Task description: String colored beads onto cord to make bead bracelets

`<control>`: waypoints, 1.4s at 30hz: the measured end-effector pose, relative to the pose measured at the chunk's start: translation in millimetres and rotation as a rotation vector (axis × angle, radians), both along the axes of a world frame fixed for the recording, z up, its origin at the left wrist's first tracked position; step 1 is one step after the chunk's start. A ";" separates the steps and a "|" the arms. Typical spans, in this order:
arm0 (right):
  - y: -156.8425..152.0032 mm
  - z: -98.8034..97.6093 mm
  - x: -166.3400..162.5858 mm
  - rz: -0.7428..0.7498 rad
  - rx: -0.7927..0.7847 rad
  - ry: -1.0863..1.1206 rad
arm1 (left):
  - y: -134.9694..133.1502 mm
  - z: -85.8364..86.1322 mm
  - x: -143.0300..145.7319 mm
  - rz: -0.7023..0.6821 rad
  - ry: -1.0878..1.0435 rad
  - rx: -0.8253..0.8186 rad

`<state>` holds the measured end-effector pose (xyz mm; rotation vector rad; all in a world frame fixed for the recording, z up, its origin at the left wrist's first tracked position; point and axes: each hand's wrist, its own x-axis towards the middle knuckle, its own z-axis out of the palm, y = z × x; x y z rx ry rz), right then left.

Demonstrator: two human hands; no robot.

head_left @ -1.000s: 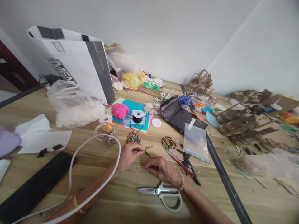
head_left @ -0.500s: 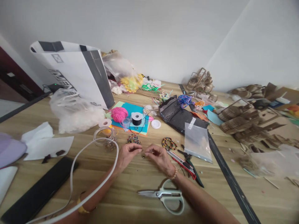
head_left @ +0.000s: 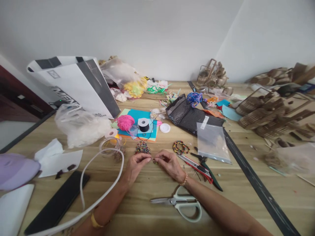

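Observation:
Both hands meet at the middle of the wooden table [head_left: 152, 216], fingertips pinched together. My left hand [head_left: 136, 164] and my right hand [head_left: 169, 163] pinch a short string of small beads [head_left: 155, 161] between them. Just behind the fingers lies a heap of mixed coloured beads [head_left: 142, 148]. A finished beaded bracelet [head_left: 180, 147] rests to the right of the heap. A black thread spool [head_left: 143, 124] stands on blue paper [head_left: 137, 118] farther back, beside a pink yarn ball [head_left: 125, 122].
Grey-handled scissors [head_left: 180, 203] lie under my right forearm. A red cutter and pliers [head_left: 200, 168], a clear zip bag [head_left: 212, 142] and a long black ruler [head_left: 258, 186] sit right. A white cable [head_left: 108, 193], a black slab [head_left: 57, 203] and a white shopping bag [head_left: 73, 85] are left.
My right hand rose from the table and came left to meet the left hand. Both now pinch the bead string together. The view tilted slightly upward.

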<state>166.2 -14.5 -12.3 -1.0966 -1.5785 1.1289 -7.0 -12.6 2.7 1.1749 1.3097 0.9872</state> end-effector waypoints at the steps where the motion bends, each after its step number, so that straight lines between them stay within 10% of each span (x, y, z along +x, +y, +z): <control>1: -0.6 1.1 0.3 0.005 0.050 -0.030 | -0.6 0.8 -0.4 -0.004 -0.001 -0.008; 11: -4.4 4.3 0.2 0.096 0.332 -0.152 | -1.3 -0.2 -4.7 -0.029 -0.001 -0.030; 42: -6.3 9.1 1.9 0.173 0.387 -0.159 | 1.6 -15.0 -11.2 -0.079 -0.001 -0.020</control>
